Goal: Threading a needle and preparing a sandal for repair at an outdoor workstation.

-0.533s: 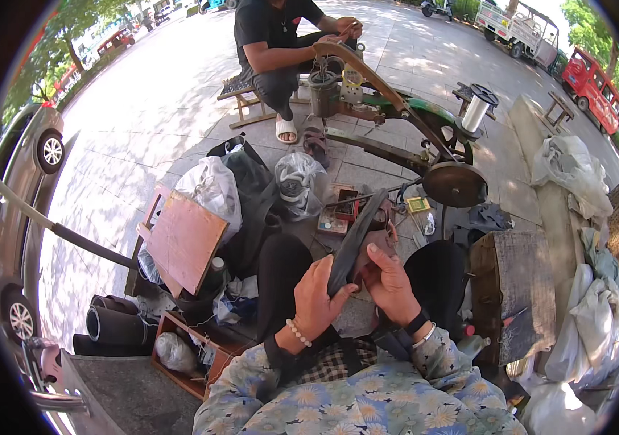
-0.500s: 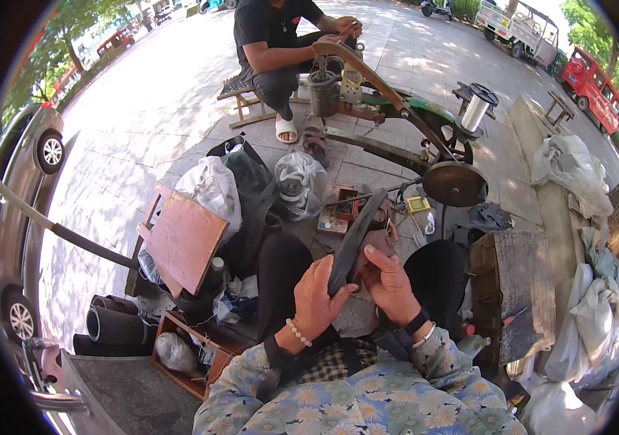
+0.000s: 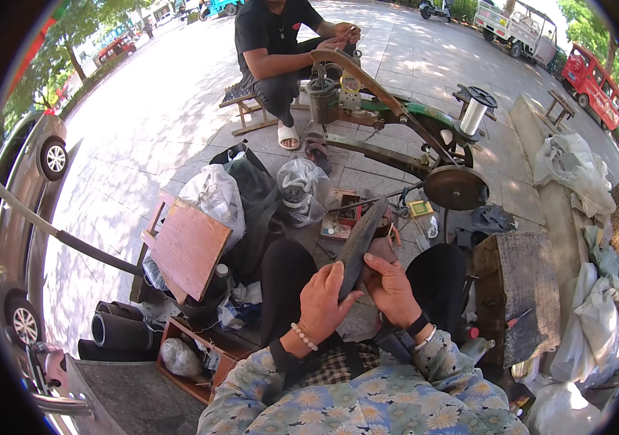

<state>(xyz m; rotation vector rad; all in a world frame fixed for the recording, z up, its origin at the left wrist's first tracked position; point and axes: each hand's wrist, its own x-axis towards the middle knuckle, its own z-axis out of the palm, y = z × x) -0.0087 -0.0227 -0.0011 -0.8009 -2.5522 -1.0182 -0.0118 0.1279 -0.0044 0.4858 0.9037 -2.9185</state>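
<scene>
A long dark grey flat piece point(image 3: 362, 246), tapered at its far end and shaped somewhat like a shoe sole, stands tilted up between my hands above my lap. My left hand point(image 3: 322, 301) closes round its lower left side, thumb across the near end. Against its right side presses my right hand point(image 3: 394, 291), fingers curled and thumb pointing at the edge. A reddish-brown piece point(image 3: 384, 250) shows just behind the right thumb; whether I hold it too is unclear. Beyond lie a red-edged tray of small parts point(image 3: 338, 217) and a yellow-green box point(image 3: 419, 209).
Ahead stands a shoe-stitching machine point(image 3: 389, 109) with a brown wheel point(image 3: 456, 187); a seated person point(image 3: 273, 58) is behind it. Plastic bags point(image 3: 211, 196) and a pink board point(image 3: 187, 246) are on the left. A wooden box point(image 3: 523, 297) stands by my right knee.
The dark piece has turned so that its broad flat face shows more. Both hands remain on it, the left slightly shifted right. The whole view has shifted a little.
</scene>
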